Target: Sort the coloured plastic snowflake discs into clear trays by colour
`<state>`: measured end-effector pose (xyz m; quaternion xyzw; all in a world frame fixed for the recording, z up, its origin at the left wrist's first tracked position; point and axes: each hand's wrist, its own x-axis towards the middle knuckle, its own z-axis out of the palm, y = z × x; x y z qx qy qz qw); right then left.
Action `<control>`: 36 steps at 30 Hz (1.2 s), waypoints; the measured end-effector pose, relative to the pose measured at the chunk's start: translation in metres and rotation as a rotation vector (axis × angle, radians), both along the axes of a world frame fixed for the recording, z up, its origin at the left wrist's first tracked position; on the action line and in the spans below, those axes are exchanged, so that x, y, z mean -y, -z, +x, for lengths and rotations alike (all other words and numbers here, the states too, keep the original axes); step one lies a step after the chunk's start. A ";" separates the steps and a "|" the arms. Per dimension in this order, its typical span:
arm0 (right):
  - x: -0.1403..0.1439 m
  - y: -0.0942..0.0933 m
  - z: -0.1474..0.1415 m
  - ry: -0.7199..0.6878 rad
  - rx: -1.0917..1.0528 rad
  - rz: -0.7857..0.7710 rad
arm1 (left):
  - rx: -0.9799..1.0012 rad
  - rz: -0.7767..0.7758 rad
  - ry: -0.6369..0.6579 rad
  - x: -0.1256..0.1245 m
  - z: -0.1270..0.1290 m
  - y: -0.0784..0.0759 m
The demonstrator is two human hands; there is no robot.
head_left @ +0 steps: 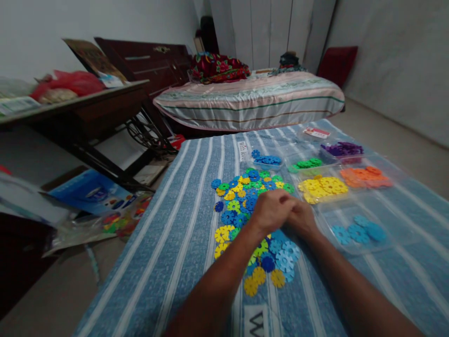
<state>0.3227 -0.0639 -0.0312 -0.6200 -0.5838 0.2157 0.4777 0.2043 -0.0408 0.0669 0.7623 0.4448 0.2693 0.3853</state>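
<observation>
My left hand (271, 209) and my right hand (300, 216) meet over a loose pile of notched plastic discs (250, 203). Both have their fingers closed and touch each other; whatever they hold, if anything, is hidden. Blue, green and yellow discs make up the pile, with light blue discs (286, 256) below the hands. Beside my right hand stands a clear divided box. Yellow discs (324, 187) fill one compartment, orange discs (366, 177) another, and several light blue discs (358, 232) lie in the nearest one.
Farther compartments hold blue discs (267, 160), green discs (307, 164) and purple discs (342, 149). A striped blue cloth (168, 243) covers the surface. Behind it is a bed (245, 105); at left stands a table (115, 93) with a red bag (77, 82).
</observation>
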 end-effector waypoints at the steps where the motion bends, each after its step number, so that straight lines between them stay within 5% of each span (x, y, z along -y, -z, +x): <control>1: 0.002 -0.002 0.001 0.003 -0.001 -0.001 | -0.077 0.044 -0.073 -0.008 -0.018 0.005; 6: 0.003 -0.003 0.002 0.018 -0.015 -0.003 | -0.480 0.101 -0.453 -0.036 -0.102 0.023; 9: 0.001 0.000 0.002 0.009 -0.019 -0.006 | -0.594 0.069 -0.490 -0.037 -0.121 0.028; 19: 0.003 0.001 0.003 0.012 -0.034 -0.015 | -0.563 0.106 -0.285 -0.026 -0.131 0.036; 25: 0.003 -0.001 0.002 0.013 -0.029 -0.015 | -0.752 0.054 -0.494 -0.031 -0.125 0.030; 36: 0.003 0.001 0.003 0.008 -0.033 -0.025 | -0.844 0.074 -0.467 -0.046 -0.107 0.027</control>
